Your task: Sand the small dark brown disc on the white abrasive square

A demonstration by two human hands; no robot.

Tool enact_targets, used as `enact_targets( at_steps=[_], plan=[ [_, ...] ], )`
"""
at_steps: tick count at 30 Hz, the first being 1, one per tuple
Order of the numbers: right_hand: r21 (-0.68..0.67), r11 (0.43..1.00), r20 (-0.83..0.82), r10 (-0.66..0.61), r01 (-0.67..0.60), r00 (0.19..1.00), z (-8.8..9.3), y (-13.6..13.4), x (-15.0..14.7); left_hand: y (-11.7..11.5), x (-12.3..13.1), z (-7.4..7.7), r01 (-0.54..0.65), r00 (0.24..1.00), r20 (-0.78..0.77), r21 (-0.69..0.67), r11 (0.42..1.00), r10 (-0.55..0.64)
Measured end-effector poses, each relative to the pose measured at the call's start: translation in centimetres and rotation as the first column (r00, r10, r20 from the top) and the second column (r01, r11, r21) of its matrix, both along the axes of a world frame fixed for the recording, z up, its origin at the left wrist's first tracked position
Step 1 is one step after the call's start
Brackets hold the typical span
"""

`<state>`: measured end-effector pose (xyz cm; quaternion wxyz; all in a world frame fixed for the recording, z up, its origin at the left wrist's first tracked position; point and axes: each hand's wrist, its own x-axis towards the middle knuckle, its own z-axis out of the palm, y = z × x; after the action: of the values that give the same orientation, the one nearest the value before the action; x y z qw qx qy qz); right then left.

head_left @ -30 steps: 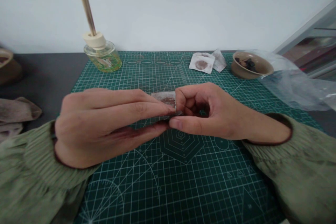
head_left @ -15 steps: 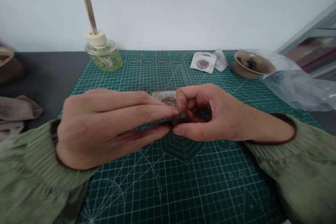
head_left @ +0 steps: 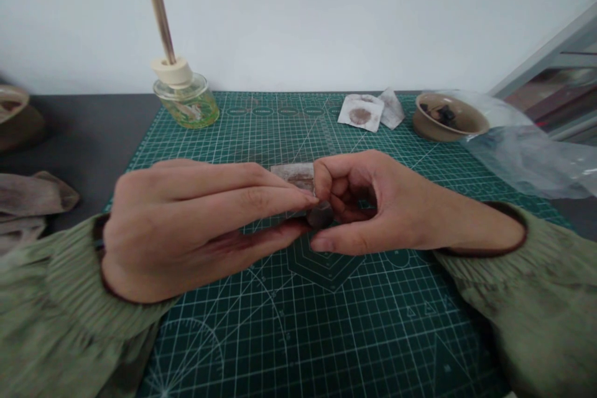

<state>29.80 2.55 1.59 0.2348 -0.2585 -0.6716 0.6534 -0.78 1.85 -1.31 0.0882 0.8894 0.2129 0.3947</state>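
Observation:
Both of my hands meet over the middle of the green cutting mat. Between their fingertips shows a small, dark grey-brown, rounded lump, partly hidden. My left hand is closed, pinching it between the straight fingers and the thumb. My right hand has its fingers curled against the lump's upper right edge, while its thumb tip lies just below, slightly apart from it. Behind the fingertips lies a brown-stained whitish paper pouch on the mat, its near part covered by my hands.
A reed diffuser bottle stands at back left. Two stained white pouches lie at back right beside a brown bowl of dark pieces and a clear plastic bag. At left are another bowl and a brownish cloth.
My right thumb has moved slightly down and away from the left fingertips, so more of the dark lump shows. My left hand has hardly moved.

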Motion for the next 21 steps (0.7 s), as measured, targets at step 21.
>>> enact_targets(
  at_steps=[21],
  plan=[
    [-0.034,0.999,0.050,-0.007,0.008,0.999,0.53,-0.04,0.15,-0.21,0.02,0.43,0.000,1.000,-0.025,0.017,1.000,0.000]
  ],
)
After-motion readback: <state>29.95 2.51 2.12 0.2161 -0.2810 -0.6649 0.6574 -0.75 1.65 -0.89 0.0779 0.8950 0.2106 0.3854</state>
